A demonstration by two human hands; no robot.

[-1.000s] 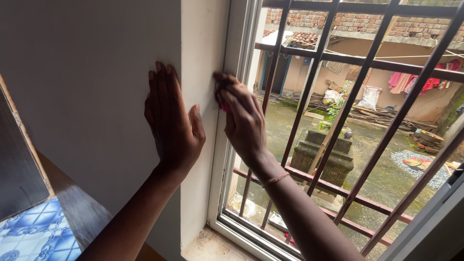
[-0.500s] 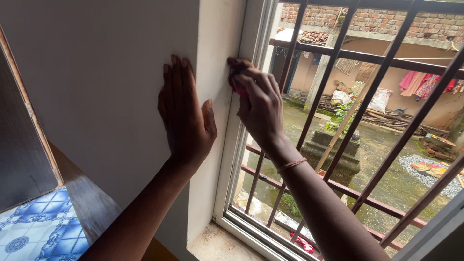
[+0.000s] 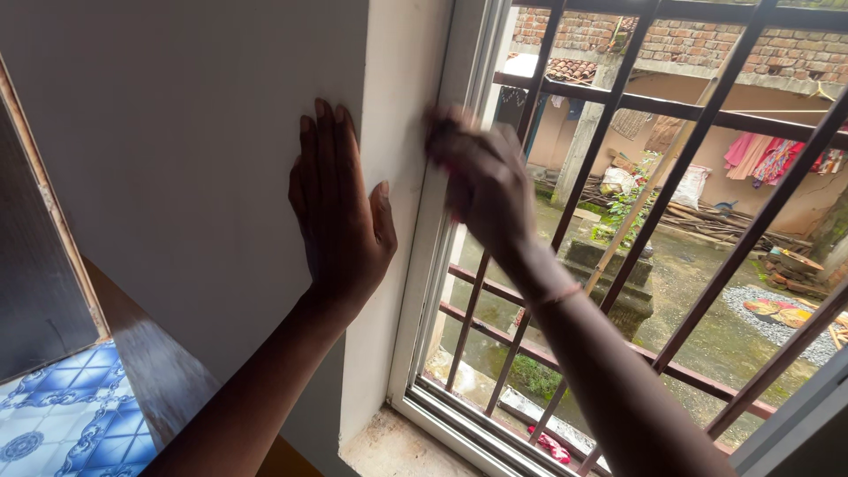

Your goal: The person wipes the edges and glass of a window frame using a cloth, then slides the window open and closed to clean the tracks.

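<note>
Head cam, looking at the window corner. Left hand is fully open, palm flat and fingers together, pressed on the plain white painted wall just beside the reveal edge. It grips nothing. My read: it's there as a brace, taking body weight while the other arm works.

Right hand is up against the white window frame, at the vertical strip where frame meets the wall reveal. It's motion-blurred. Fingers look curled in, bunched toward the frame, and there's a hint of red-pink under them, possibly a small cloth or pad, but I can't tell what it is or whether the hand actually has hold of it. A thin bangle sits on that wrist.

So the thing being worked is the frame's vertical edge, upper half, in contact with the right fingertips as far as I can judge. The blur suggests a rubbing or wiping stroke along it; that's a judgement.

Around it: dark brown metal window grille of straight and diagonal bars just outside the frame, with the right forearm running alongside it on the room side. Bare, gritty sill below. Blue-and-white patterned tile surface at lower left, well apart from both hands. Beyond the bars: wet courtyard, brick wall, laundry hanging.
</note>
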